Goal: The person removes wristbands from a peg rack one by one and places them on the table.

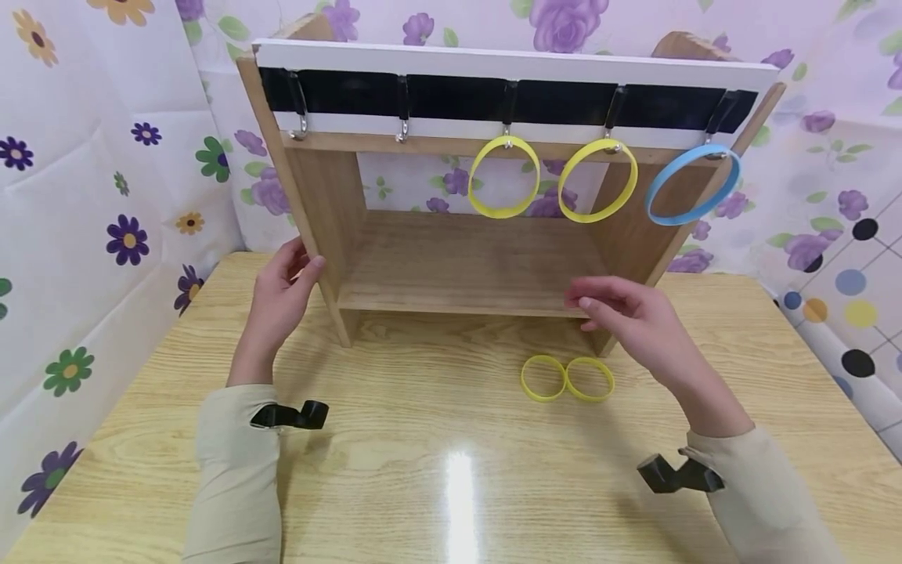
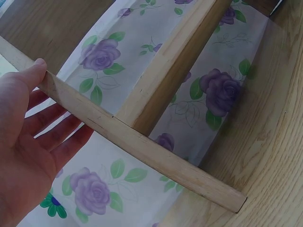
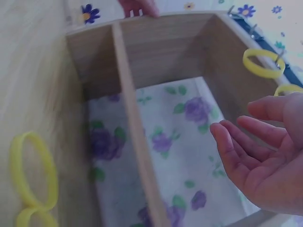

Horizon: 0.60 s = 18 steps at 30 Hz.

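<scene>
My left hand (image 1: 282, 290) grips the left side board of a wooden shelf (image 1: 451, 305), its thumb on the front edge; the left wrist view shows the fingers (image 2: 49, 125) on the board's outer side. Over the table by the shelf's lower right, my right hand (image 1: 630, 317) hovers with loosely bent fingers and holds nothing. Two yellow wristbands (image 1: 502, 213) (image 1: 597, 216) and a blue wristband (image 1: 694, 215) hang from the shelf's hooks. Below the right hand, a yellow wristband (image 1: 543, 399) lies on the table touching another yellow wristband (image 1: 590, 399).
A white rail with a black strip (image 1: 458, 102) runs along the shelf's top and carries several metal hooks; the two leftmost hooks (image 1: 299, 129) (image 1: 402, 131) hold no band. Flowered cloth (image 1: 127, 94) covers the walls behind and left of the wooden table (image 1: 395, 454).
</scene>
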Each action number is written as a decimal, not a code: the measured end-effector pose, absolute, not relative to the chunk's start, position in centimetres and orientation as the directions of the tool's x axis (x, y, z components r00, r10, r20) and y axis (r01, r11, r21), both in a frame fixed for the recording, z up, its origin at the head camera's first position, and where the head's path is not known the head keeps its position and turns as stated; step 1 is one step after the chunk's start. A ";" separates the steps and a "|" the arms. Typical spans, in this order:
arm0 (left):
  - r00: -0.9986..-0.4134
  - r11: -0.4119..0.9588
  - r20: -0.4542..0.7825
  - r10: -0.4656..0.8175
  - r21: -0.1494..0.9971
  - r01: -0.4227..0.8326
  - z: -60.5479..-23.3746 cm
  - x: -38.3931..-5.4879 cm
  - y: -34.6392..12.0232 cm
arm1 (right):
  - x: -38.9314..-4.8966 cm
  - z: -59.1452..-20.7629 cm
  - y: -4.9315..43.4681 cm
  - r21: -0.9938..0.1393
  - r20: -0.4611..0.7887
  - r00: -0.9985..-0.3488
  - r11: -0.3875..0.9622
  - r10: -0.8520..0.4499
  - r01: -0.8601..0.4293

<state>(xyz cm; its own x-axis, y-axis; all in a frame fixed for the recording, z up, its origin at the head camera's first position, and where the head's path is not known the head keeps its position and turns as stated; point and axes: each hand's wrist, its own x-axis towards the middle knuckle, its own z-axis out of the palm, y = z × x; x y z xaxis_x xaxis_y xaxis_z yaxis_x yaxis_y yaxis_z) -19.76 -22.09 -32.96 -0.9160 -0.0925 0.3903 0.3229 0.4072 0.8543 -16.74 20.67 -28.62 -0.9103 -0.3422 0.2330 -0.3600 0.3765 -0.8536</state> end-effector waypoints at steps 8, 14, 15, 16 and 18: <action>-0.914 0.413 0.394 -0.098 0.852 0.323 -33.0 -19.7 -22.2 | -17.5 -25.9 18.5 -0.847 0.282 -0.899 0.353 -0.335 -0.397; -0.913 0.411 0.396 -0.093 0.851 0.327 -33.0 -19.7 -22.2 | -17.9 -24.3 17.0 -0.845 0.297 -0.891 0.339 -0.344 -0.413; -0.913 0.411 0.396 -0.093 0.851 0.327 -33.1 -19.8 -22.2 | -18.0 -24.1 16.8 -0.847 0.302 -0.887 0.329 -0.348 -0.417; -0.913 0.410 0.397 -0.093 0.851 0.328 -33.1 -19.8 -22.2 | -18.0 -23.9 16.6 -0.851 0.307 -0.884 0.314 -0.351 -0.421; -0.913 0.414 0.397 -0.095 0.850 0.326 -33.1 -19.8 -22.1 | -18.2 -23.6 16.2 -0.855 0.316 -0.881 0.295 -0.353 -0.425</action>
